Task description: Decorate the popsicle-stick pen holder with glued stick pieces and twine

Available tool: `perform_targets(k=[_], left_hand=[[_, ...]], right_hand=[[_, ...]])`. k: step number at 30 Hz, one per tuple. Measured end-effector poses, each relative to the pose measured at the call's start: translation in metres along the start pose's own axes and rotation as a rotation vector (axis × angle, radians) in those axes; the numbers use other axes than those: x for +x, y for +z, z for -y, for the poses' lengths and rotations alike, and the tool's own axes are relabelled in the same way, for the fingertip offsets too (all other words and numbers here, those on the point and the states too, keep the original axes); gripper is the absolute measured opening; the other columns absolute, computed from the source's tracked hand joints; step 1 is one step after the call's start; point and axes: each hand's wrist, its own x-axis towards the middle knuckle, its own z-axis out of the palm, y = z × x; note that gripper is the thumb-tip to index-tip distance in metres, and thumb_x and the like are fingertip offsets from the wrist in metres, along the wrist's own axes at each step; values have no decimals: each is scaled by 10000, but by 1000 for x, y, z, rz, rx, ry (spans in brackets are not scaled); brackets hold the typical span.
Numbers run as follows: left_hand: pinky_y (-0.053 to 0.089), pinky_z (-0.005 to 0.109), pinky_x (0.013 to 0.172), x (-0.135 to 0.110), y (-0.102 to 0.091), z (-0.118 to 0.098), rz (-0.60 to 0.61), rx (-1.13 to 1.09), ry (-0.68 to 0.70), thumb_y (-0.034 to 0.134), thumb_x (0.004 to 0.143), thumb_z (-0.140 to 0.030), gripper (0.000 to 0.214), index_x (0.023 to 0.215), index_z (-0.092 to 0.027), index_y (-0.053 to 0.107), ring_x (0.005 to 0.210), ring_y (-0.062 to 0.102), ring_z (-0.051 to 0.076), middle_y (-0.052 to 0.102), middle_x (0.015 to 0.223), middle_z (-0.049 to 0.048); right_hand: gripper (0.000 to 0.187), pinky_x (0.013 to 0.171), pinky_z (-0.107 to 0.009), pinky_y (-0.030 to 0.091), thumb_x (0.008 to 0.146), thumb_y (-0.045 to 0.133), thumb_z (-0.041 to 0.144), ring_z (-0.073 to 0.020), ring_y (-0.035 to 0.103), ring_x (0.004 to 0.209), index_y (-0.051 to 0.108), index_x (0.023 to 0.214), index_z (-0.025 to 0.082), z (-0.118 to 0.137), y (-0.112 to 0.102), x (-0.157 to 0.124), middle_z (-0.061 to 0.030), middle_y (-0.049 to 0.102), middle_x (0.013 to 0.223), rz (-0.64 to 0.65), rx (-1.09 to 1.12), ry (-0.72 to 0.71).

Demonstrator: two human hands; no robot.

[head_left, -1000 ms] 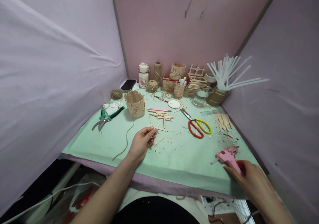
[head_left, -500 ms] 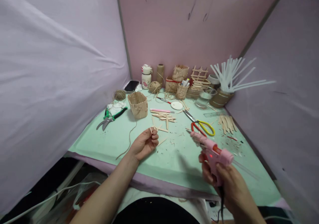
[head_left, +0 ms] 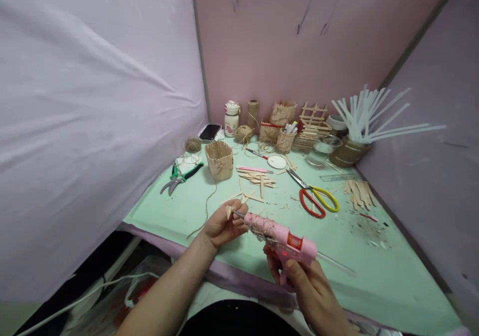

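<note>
My right hand (head_left: 299, 276) is wrapped round the handle of a pink hot glue gun (head_left: 279, 236), with a clear glue stick (head_left: 337, 263) poking out of its back. Its metal nozzle points left and meets a small pale wooden piece (head_left: 229, 212) pinched in the fingers of my left hand (head_left: 226, 224). Whether the nozzle touches the wood I cannot tell. Beyond my left hand lie loose craft sticks (head_left: 258, 178), and behind it stands a basket made of wooden sticks (head_left: 219, 161) with a length of twine (head_left: 207, 209) trailing from it.
Scissors (head_left: 312, 201) lie to the right, pruning shears (head_left: 175, 179) to the left. Along the back stand a bottle (head_left: 232, 121), twine ball (head_left: 244, 134), small stick baskets (head_left: 286, 140), a glass bowl of water (head_left: 320, 152) and a pot of glue sticks (head_left: 350, 151). Wood scraps (head_left: 359, 194) lie right.
My right hand has brought the glue gun leftward, so its nozzle is now at the wooden piece in my left hand. The whole view has shifted slightly.
</note>
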Motion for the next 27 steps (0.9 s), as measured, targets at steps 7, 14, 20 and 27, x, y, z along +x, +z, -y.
perform_targets(k=[7,14,20,27], left_hand=[[307,222,541,1,2,1,9,67,-6,853,584,-322,507,618,-170,371,501,316,63,325,590,-56],[346,229,549,0,-2,3,25,115,-13,858,575,-296,480,638,-172,399,511,344,68,399,608,-47],[377,229,567,0,-3,3,35,112,-26,853,589,-334,467,632,-169,417,513,363,73,417,605,-41],[394,233,586,0,-6,3,50,105,-38,822,637,-306,416,641,-171,429,515,370,78,421,610,-40]], right_hand=[[503,640,-305,497,917,397,569,-189,584,661,698,983,171,-3,0,-3,-78,677,780,37,-75,21],[519,616,-293,486,909,388,592,-182,565,632,689,902,169,2,-1,0,-60,644,718,31,-83,60],[532,630,-296,484,907,374,605,-182,559,638,679,862,171,4,0,0,-58,636,712,33,-104,69],[510,631,-293,486,903,390,603,-183,568,643,663,829,178,3,1,0,-58,644,719,28,-95,71]])
